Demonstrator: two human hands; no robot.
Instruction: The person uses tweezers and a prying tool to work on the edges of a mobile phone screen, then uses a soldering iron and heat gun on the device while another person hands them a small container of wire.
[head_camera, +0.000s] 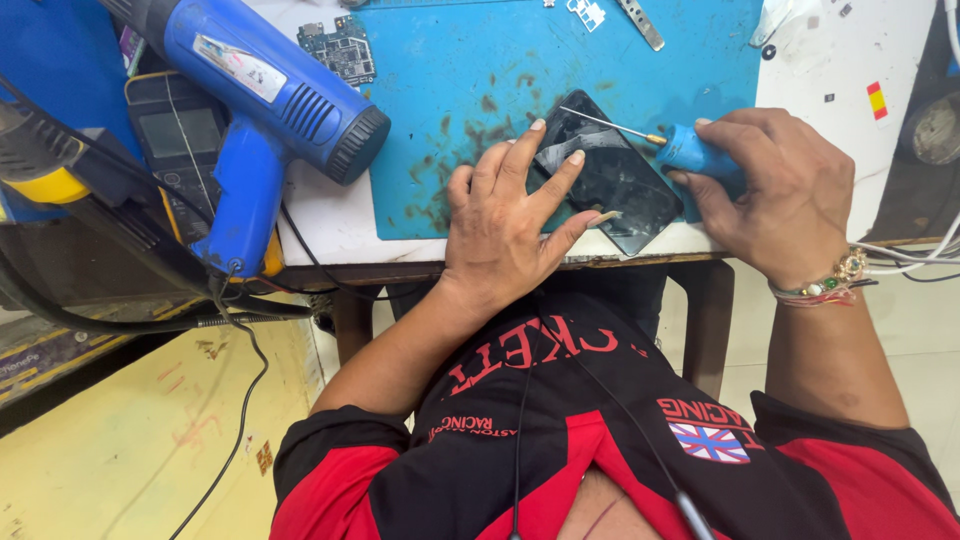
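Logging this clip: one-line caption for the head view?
Left hand steadies a black glossy phone on a blue mat; right hand holds a blue-handled screwdriver to it.

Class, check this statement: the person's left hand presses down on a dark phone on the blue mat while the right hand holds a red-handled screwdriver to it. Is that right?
Not quite. The head view shows the screwdriver in the right hand has a blue handle, not red. The rest holds: the left hand presses on the dark phone on the blue mat.
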